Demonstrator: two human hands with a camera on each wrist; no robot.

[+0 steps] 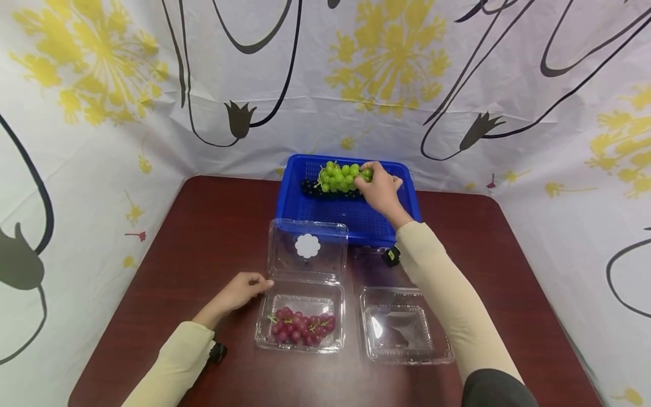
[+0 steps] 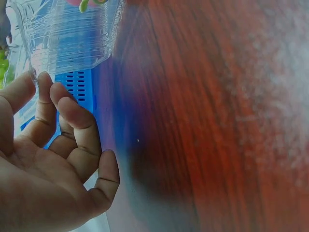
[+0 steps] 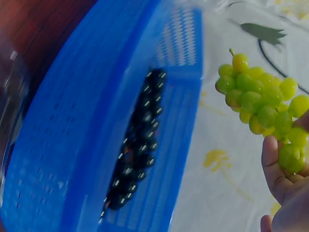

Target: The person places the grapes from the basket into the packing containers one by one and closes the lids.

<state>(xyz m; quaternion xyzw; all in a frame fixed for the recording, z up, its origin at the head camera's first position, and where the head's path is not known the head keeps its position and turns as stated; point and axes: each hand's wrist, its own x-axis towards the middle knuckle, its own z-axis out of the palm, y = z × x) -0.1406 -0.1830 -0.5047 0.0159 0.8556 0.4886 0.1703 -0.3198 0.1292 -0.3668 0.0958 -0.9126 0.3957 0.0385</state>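
Green grape bunch [image 1: 338,177], gripped by right hand [image 1: 380,189]: long axis roughly parallels counter's [image 1: 218,226] far edge, stem [image 3: 231,51] leftward. Clamshell [image 1: 300,349]: rim pinched by left hand [image 1: 244,290].

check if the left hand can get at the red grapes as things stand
Probably yes: the left hand pinches the box near the red grapes, and the lid stands open, so nothing seems to cover them. It would likely let go first.
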